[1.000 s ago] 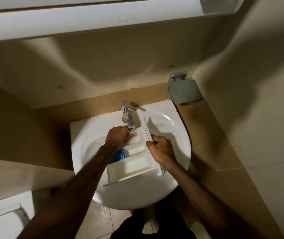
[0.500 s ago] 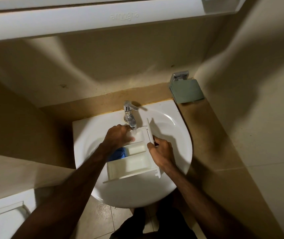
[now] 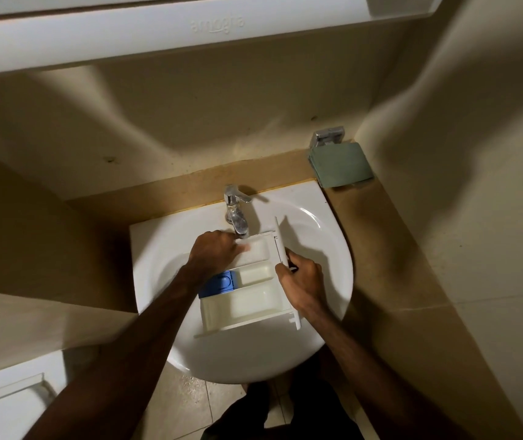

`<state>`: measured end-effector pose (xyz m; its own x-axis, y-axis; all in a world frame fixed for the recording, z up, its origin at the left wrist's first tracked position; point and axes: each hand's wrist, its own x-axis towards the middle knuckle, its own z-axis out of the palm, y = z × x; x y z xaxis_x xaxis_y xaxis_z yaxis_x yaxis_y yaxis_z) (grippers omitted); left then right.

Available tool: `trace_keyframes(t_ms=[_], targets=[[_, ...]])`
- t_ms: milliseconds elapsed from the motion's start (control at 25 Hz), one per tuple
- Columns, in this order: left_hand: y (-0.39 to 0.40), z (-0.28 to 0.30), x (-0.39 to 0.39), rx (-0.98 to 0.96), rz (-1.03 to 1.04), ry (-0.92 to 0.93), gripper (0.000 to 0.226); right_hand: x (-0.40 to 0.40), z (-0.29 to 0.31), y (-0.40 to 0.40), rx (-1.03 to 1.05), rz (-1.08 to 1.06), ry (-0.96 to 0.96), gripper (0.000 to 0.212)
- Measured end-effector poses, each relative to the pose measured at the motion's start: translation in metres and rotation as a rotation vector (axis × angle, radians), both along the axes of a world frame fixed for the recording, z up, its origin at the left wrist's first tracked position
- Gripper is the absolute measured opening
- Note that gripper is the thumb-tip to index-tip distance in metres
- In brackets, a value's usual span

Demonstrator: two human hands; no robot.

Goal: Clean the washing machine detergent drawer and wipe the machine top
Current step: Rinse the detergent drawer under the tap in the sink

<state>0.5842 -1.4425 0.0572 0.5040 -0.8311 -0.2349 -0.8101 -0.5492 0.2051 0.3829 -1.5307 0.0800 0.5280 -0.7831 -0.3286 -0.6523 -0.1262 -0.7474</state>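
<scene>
- The left hand (image 3: 214,250) reached forward on a nearly straight forearm, knuckles up, fingers curled downward with the fingertips (image 3: 243,248) pressed down ahead of the palm.
- The right hand (image 3: 300,279) was bent at the wrist, fingers wrapped in a closed grip, thumb lying beside the fingers' near side.

— Where's the white plastic detergent drawer (image 3: 247,300)?
— Lying across the round white ceramic sink (image 3: 327,249), its blue insert (image 3: 217,282) at nine o'clock.
— And the hands?
— The left hand (image 3: 217,250) reaches into the twelve-o'clock compartment under the chrome tap (image 3: 236,214); the right hand (image 3: 301,281) has its grip on the drawer's front panel at three o'clock.
</scene>
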Motion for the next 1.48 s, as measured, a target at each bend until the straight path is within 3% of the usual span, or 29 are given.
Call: trace_keyframes(t_ms=[80,200,320,440,640,760,920,1080,1160,1320,1480], targets=[[0.001,0.002,0.004,0.010,-0.038,0.118,0.051,0.000,0.000,0.000,-0.007,-0.005,-0.001,0.061],[0.000,0.005,0.007,-0.003,0.040,0.128,0.058,0.002,0.001,0.004,0.004,-0.001,-0.021,0.067],[-0.003,0.002,0.001,0.002,0.013,0.119,0.059,0.000,0.005,-0.003,0.005,-0.003,0.012,0.063],[0.000,0.003,-0.001,-0.042,0.065,0.251,0.050,-0.005,0.010,-0.015,0.029,-0.022,0.049,0.059],[0.009,0.004,0.001,-0.061,-0.017,-0.005,0.039,-0.009,0.018,-0.025,0.058,-0.069,0.037,0.040],[0.008,0.002,-0.005,-0.012,-0.030,0.010,0.046,-0.008,0.021,-0.028,0.065,-0.089,0.037,0.048],[0.000,0.005,-0.008,-0.032,0.085,0.038,0.063,-0.008,0.023,-0.027,0.106,-0.112,0.027,0.029],[0.005,0.010,0.012,-0.008,0.021,0.277,0.036,-0.009,0.022,-0.028,0.108,-0.102,0.016,0.046],[0.013,0.013,0.020,-0.020,-0.039,0.380,0.044,-0.009,0.022,-0.027,0.106,-0.098,0.010,0.051],[0.012,0.006,0.013,0.043,0.061,0.164,0.071,-0.006,0.019,-0.017,0.093,-0.087,-0.004,0.059],[0.013,0.004,0.004,-0.018,0.087,0.125,0.063,-0.005,0.017,-0.016,0.099,-0.062,-0.021,0.049]])
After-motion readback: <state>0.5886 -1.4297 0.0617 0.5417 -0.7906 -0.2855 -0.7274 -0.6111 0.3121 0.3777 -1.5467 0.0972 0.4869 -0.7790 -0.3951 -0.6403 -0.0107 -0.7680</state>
